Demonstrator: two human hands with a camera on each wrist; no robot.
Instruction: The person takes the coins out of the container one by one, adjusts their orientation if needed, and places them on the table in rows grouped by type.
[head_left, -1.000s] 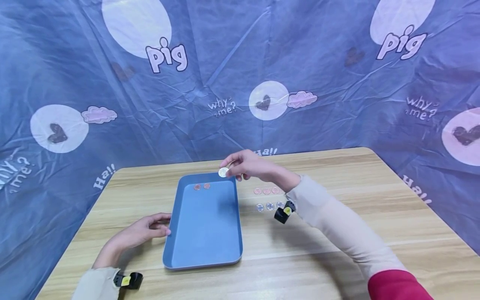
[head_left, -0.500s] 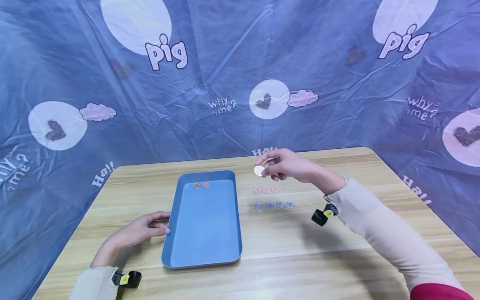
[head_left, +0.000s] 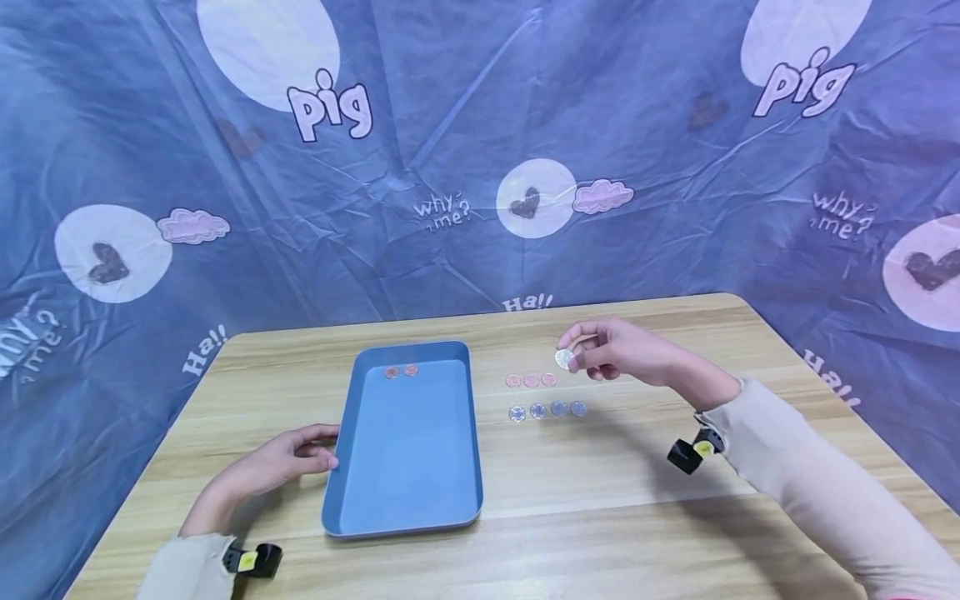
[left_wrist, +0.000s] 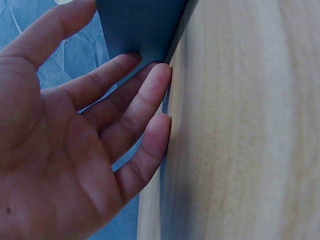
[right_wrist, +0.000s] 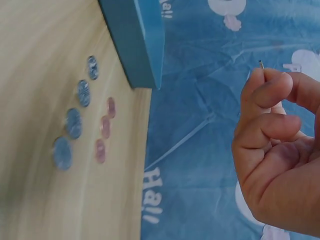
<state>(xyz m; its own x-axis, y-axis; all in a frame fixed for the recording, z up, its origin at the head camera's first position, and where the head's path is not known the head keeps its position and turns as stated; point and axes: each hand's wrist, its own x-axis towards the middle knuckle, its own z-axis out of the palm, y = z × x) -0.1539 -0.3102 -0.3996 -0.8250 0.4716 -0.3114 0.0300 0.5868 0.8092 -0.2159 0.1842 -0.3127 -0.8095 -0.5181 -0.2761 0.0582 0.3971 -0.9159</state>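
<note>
My right hand (head_left: 626,352) pinches a pale, shiny coin (head_left: 563,358) between thumb and fingers, raised above the table to the right of the tray. The right wrist view catches that coin (right_wrist: 261,64) nearly edge-on, with a golden rim. Below the hand lie a row of three copper-coloured coins (head_left: 531,381) and a nearer row of several silver coins (head_left: 537,412). At the left side of the blue tray (head_left: 408,450), my left hand (head_left: 281,462) rests with relaxed fingers, its fingertips against the outer wall (left_wrist: 135,30).
Two copper-coloured coins (head_left: 401,372) lie inside the tray near its far end. The wooden table (head_left: 570,517) carries everything, and a blue printed cloth (head_left: 420,250) hangs behind its far edge.
My right hand, still pinching the coin, has moved right from above the tray's far right corner, past the coin rows, and dipped lower. The left hand stays at the tray.
</note>
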